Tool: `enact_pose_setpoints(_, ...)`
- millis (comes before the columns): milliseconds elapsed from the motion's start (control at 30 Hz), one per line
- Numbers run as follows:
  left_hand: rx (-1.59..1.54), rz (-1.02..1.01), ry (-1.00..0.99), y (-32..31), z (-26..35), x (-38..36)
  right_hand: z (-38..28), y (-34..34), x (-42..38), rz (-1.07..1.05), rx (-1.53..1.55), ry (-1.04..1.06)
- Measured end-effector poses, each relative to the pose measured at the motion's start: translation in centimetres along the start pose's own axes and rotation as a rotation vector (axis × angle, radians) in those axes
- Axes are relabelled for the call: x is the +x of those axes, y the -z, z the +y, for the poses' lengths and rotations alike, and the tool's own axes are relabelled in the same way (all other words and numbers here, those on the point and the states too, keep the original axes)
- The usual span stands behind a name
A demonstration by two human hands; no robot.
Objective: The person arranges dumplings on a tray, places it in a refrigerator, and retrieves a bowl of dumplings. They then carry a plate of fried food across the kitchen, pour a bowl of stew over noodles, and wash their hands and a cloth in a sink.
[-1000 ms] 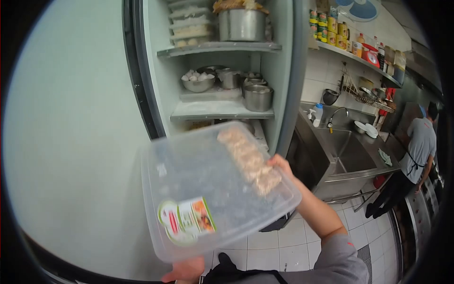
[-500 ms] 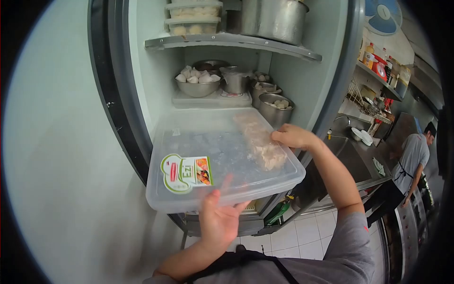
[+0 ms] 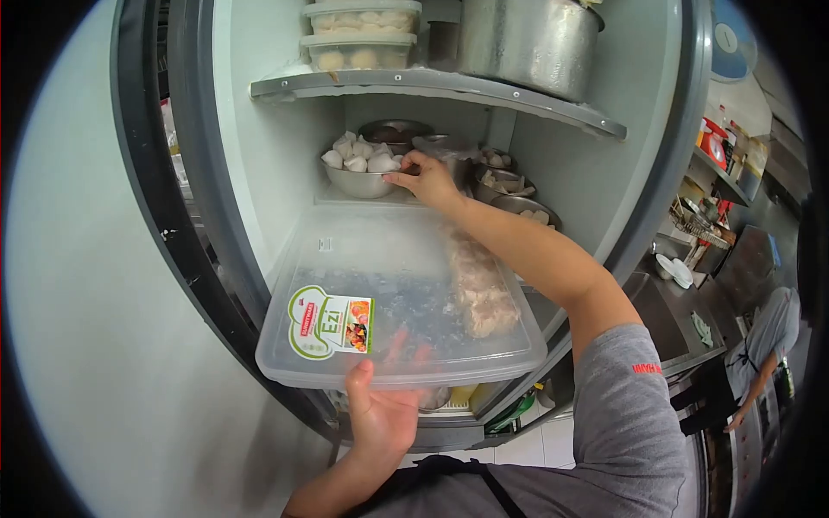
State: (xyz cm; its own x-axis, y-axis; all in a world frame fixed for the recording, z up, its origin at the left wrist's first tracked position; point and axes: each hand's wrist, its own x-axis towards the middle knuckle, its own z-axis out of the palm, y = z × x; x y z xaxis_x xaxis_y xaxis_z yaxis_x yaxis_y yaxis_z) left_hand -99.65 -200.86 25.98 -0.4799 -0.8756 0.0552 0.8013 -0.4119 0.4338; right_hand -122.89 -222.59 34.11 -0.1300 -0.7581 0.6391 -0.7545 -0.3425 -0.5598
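A clear plastic lidded container [image 3: 380,285] with a green and red label and a row of pale meat pieces along its right side is held flat in front of an open fridge. My left hand [image 3: 384,406] grips its near edge from below. My right hand [image 3: 425,177] reaches over the container to the middle shelf, fingers touching the rim of a steel bowl [image 3: 361,181] filled with white dumplings. Behind that bowl stand more steel bowls [image 3: 505,186] with food.
The upper shelf [image 3: 414,82] carries stacked plastic tubs [image 3: 358,34] and a large steel pot [image 3: 527,39]. The fridge door [image 3: 95,285] stands open at left. At right are a steel sink counter [image 3: 673,302], wall shelves and another person in a grey shirt [image 3: 760,345].
My right hand let go of the container's right side and reached to the steel bowl on the middle shelf. My left hand now carries the container alone, closer to the fridge.
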Motion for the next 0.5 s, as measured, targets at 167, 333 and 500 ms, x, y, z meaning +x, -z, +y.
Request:
enact_pose_setpoints(167,-0.057,-0.039,-0.014,0.8,-0.1,0.2,0.8,-0.4,-0.3,-0.006,0.086,-0.059)
enact_pose_setpoints(333,-0.058,-0.007,-0.01,1.0,0.2,0.4,-0.5,-0.3,-0.9,0.067,0.203,0.041)
enact_pose_setpoints(500,-0.009,0.04,-0.051,0.7,0.2,0.5,-3.7,2.7,-3.9,0.049,0.284,-0.033)
